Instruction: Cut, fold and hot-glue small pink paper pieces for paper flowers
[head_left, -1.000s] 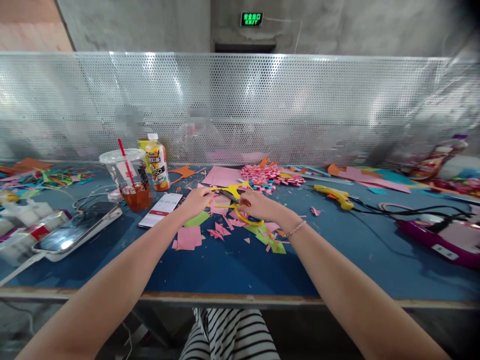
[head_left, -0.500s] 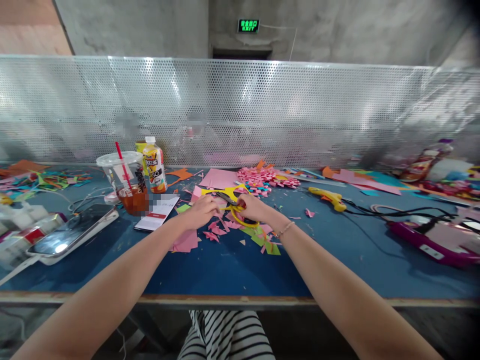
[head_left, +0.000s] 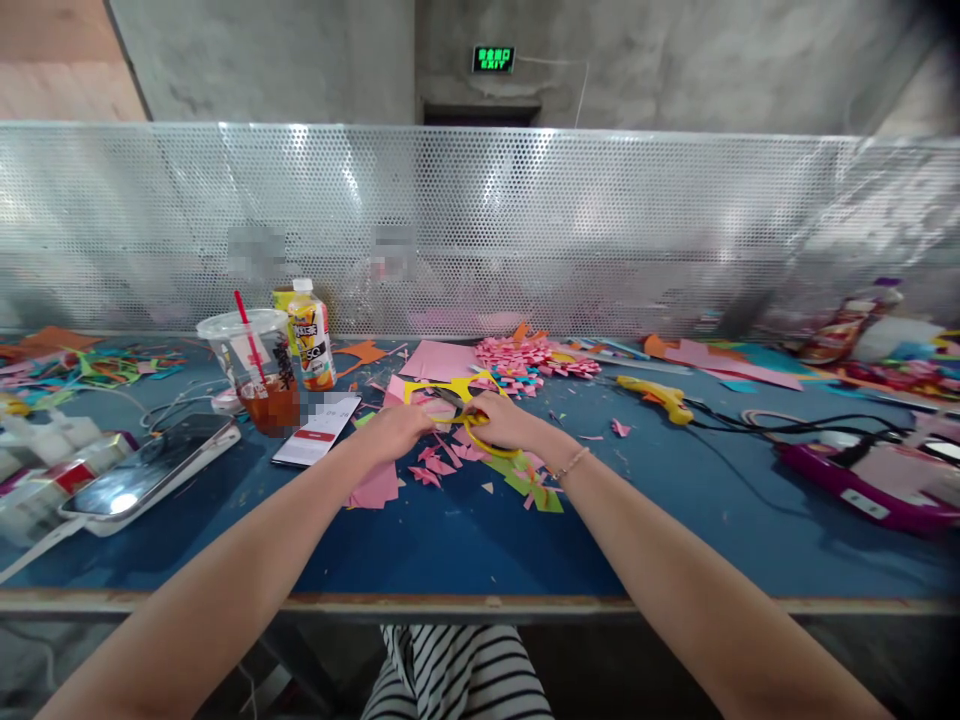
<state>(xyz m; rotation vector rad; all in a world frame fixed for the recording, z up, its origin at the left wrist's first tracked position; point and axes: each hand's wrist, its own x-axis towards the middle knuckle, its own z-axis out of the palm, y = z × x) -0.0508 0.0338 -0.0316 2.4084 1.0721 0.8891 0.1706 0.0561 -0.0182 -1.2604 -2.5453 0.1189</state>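
**Head view: scissors at work mid-bench**

Head camera shows the right hand (head_left: 504, 420) closed on the yellow scissors (head_left: 469, 418), blades pointing left and away toward the bench's far edge. The left hand (head_left: 399, 430) pinches a pink paper scrap (head_left: 429, 407) just beside the blades, above the blue bench (head_left: 465, 530).

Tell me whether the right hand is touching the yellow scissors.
Touching. The head view shows the right hand closed around the handle loops of the yellow scissors, its fingers through them, with no gap between.
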